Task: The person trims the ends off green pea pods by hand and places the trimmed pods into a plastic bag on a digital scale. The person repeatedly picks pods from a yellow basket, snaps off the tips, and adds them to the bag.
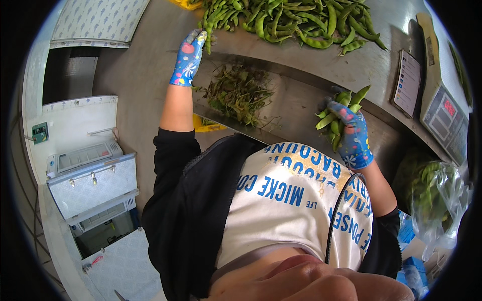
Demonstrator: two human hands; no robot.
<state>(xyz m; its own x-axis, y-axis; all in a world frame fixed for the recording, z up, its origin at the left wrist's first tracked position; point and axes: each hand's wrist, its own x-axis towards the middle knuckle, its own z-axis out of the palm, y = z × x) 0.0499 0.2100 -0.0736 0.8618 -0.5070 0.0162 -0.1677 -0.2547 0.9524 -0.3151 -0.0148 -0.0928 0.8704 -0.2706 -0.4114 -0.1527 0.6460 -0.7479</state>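
My left hand (188,58), in a blue patterned glove, is at the left edge of a heap of green bean pods (286,22). Its fingers close around a pod (208,42) there. Lower on the right, my right hand (352,131) wears a matching glove and grips a small bunch of green pods (335,118). The bunch is above a sunken metal channel (297,98) in the steel table. Between my hands, a clump of wilted stems and leaf scraps (241,94) lies in that channel. The glove hides part of the bunch.
A phone (406,82) with a lit screen rests beside a digital scale (444,116) on the right. Below them is a clear plastic bag of pods (433,195). Yellow containers (207,124) show near the channel. Open-lidded chest cabinets (94,188) stand on the left.
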